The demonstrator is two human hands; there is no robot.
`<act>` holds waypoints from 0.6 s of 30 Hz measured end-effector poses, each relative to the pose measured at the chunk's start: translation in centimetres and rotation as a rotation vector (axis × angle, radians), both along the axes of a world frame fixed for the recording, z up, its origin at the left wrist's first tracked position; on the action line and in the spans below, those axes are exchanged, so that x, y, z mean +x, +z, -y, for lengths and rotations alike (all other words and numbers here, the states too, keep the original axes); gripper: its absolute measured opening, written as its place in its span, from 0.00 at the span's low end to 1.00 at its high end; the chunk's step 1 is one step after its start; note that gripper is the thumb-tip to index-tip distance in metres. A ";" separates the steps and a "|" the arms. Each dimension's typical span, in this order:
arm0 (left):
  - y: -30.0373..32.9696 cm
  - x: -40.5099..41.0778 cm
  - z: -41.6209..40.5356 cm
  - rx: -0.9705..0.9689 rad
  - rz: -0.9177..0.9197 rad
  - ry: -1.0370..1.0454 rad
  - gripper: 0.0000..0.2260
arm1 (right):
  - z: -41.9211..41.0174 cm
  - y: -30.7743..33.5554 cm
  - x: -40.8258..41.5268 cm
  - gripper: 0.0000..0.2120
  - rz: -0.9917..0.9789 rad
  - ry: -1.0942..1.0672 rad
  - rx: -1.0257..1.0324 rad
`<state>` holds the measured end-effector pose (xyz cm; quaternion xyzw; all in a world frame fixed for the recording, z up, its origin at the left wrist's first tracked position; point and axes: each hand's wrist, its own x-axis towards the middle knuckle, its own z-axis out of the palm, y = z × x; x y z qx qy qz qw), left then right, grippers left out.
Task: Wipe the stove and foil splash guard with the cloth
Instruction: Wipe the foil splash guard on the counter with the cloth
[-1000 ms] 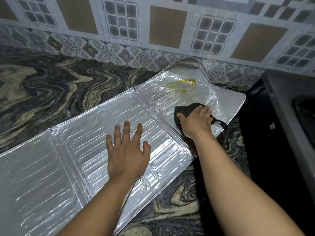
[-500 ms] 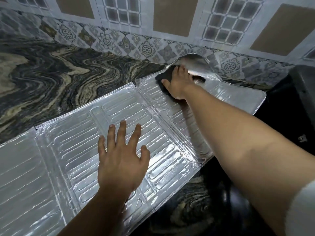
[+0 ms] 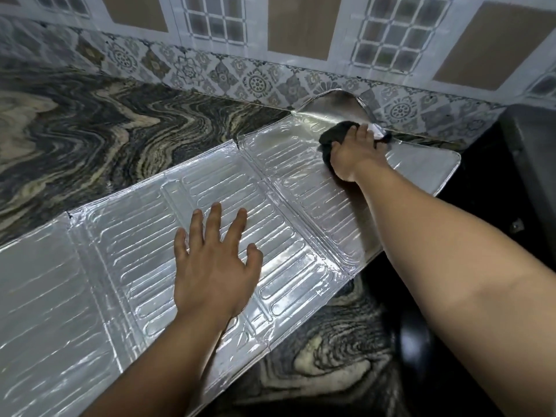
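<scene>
Your left hand point(image 3: 210, 266) is lying flat on the middle panel of the foil guard point(image 3: 126, 236), with its fingers point(image 3: 215, 216) spread wide apart. The guard is lying open and flat on the swirly counter point(image 3: 90, 139). Farther away, your right hand point(image 3: 356, 152) is pressing the dark cloth point(image 3: 334, 135) down on the far panel. Its fingers are lying close together on top of the cloth. Part of the cloth is peeking out past your fingertips. Behind it, the guard's far flap is leaning up against the tiled wall point(image 3: 255, 82).
</scene>
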<state>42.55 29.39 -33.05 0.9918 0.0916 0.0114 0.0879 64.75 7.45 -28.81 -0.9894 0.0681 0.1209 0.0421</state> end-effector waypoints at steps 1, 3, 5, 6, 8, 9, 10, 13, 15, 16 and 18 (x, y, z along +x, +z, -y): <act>0.0 0.0 0.0 -0.005 -0.003 0.001 0.29 | 0.4 0.0 -0.9 0.31 -0.005 -0.020 0.010; 0.1 0.1 -0.1 -0.008 -0.006 -0.002 0.29 | 1.0 0.0 -2.8 0.31 -0.021 -0.038 0.034; 0.2 0.0 0.0 -0.014 0.000 -0.009 0.29 | 1.8 0.0 -4.9 0.31 -0.031 -0.051 0.038; 0.2 0.0 0.0 -0.015 0.003 -0.010 0.29 | 2.1 0.1 -5.9 0.31 -0.038 -0.062 0.040; 0.3 -0.1 0.1 -0.016 0.007 -0.016 0.29 | 2.4 0.1 -8.0 0.32 -0.052 -0.086 0.044; 0.3 -0.2 0.1 -0.020 0.006 -0.017 0.29 | 2.5 0.1 -8.9 0.32 -0.055 -0.093 0.046; 0.3 -0.2 0.1 -0.023 0.002 -0.018 0.29 | 2.5 0.1 -9.9 0.32 -0.060 -0.096 0.051; 0.5 -0.2 0.1 -0.031 -0.010 -0.022 0.29 | 2.3 0.1 -12.8 0.32 -0.084 -0.097 0.060; 0.7 -0.3 0.1 -0.028 -0.013 -0.026 0.29 | 2.1 0.3 -14.3 0.32 -0.107 -0.095 0.063; 0.8 -0.3 0.1 -0.027 -0.015 -0.029 0.29 | 2.1 0.5 -15.0 0.32 -0.117 -0.089 0.065; 0.8 -0.3 0.1 -0.026 -0.022 -0.033 0.29 | 1.8 0.7 -16.2 0.32 -0.121 -0.058 0.072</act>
